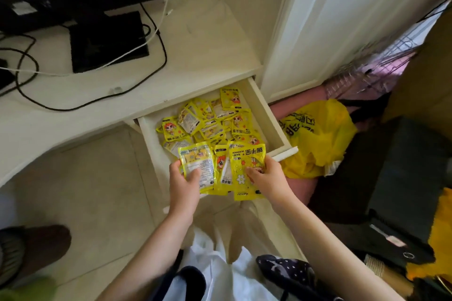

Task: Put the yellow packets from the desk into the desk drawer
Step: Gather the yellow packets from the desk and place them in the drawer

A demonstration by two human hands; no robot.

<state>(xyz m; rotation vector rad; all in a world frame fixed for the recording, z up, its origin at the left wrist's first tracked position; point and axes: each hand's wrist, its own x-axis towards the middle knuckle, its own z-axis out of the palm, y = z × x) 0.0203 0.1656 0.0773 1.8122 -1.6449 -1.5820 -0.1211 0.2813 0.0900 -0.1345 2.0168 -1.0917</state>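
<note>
The cream desk drawer (pixel 271 117) stands pulled out and holds several yellow hand-warmer packets (pixel 210 122) in a loose heap. Over its front end I hold a fan of more yellow packets (pixel 222 173). My left hand (pixel 183 183) grips the left side of the fan, thumb on a packet with a white label. My right hand (pixel 266 176) pinches the right side, on a large packet printed "HAND WARMER". The bare desk top (pixel 208 44) above the drawer carries no packets in view.
A black monitor base (pixel 107 41) and black and white cables (pixel 156 39) lie on the desk's left part. A yellow plastic bag (pixel 318 139) sits on the floor right of the drawer. Dark bags (pixel 391 190) crowd the right side. Slippered feet show at the bottom.
</note>
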